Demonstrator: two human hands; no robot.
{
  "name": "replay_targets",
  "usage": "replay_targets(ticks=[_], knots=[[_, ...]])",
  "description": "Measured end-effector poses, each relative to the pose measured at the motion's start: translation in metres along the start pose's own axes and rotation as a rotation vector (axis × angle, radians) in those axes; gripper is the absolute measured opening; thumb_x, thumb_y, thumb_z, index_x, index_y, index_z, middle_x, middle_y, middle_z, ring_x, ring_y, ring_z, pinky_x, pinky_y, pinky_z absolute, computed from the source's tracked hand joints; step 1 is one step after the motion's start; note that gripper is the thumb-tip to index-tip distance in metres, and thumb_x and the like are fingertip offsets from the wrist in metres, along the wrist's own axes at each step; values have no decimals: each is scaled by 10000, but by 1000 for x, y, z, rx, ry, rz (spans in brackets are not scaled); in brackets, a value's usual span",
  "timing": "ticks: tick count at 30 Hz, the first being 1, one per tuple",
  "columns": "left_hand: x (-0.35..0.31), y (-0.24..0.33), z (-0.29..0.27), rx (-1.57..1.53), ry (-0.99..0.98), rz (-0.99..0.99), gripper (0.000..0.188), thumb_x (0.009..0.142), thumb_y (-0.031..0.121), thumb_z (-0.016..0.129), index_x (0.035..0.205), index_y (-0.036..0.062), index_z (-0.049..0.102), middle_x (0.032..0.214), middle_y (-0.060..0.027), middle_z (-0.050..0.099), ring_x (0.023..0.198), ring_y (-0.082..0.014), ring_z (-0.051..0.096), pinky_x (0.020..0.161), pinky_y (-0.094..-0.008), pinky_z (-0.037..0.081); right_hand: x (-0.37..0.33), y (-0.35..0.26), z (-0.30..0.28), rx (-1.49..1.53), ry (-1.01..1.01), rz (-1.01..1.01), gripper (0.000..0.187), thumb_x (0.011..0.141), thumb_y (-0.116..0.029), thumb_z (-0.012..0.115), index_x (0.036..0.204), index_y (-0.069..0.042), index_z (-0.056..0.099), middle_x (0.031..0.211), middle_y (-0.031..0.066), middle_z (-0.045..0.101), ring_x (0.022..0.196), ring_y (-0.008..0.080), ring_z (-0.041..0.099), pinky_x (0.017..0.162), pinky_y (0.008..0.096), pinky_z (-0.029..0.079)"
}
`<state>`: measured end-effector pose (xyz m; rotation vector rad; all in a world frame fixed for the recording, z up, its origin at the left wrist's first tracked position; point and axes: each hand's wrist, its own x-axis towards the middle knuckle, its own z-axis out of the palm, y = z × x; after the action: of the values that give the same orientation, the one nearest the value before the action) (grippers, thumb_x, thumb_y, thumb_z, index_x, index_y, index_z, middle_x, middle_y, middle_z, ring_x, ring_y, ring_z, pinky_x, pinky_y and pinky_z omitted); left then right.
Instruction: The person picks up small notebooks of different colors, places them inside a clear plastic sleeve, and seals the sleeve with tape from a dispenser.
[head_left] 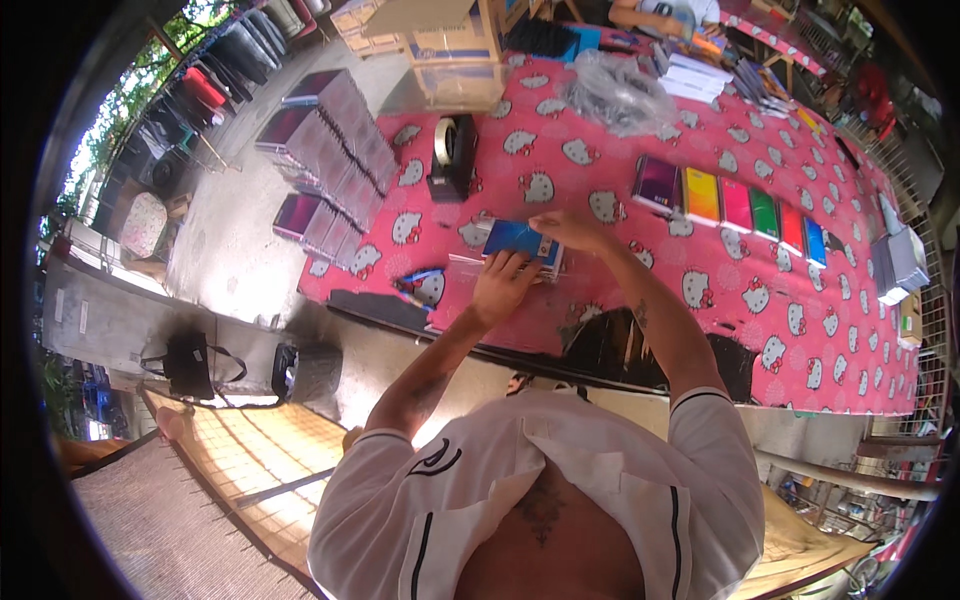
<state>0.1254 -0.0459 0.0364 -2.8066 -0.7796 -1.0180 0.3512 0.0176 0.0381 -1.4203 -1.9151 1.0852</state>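
Near the front edge of the table, a blue-covered notebook [508, 236] lies on top of a small pile with pale edges. My left hand [502, 287] grips the notebook's near side, its fingers bent over the cover. At the far right corner, my right hand [572, 231] has its fingertips pinched together; whatever may be between them is too small to make out. Clear plastic seems to lie under and around the pile. Beyond my hands stands a black tape dispenser [453, 182] with a roll of tape [444, 142].
Tall stacks of wrapped notebooks [335, 150] rise on the left. A row of notebooks in several colours [737, 203] lies to the right. Crumpled clear plastic [620, 95] and a cardboard box [455, 35] are farther back. Another person's arm [650, 18] shows across the pink patterned table [600, 165].
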Motion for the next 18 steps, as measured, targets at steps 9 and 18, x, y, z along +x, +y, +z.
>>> replay_targets(ticks=[9,18], knots=[[-20,-52,1,-538,-46,-921,282,970,71,509,1239,33,583,947,-260,683,876,-375,692,730,-471,534,-44,-45,-24,379,55,159,787,922,-686,463,1457,-109,478,1332,154,584,1222,278,580,1048,413,434],[-20,-271,-11,-414,140,-982,196,887,89,622,1054,79,723,925,-169,729,863,-292,714,706,-386,545,-65,-157,-3,-583,314,-521,281,834,-310,715,1060,-142,707,1305,24,574,1240,257,499,1050,450,362]])
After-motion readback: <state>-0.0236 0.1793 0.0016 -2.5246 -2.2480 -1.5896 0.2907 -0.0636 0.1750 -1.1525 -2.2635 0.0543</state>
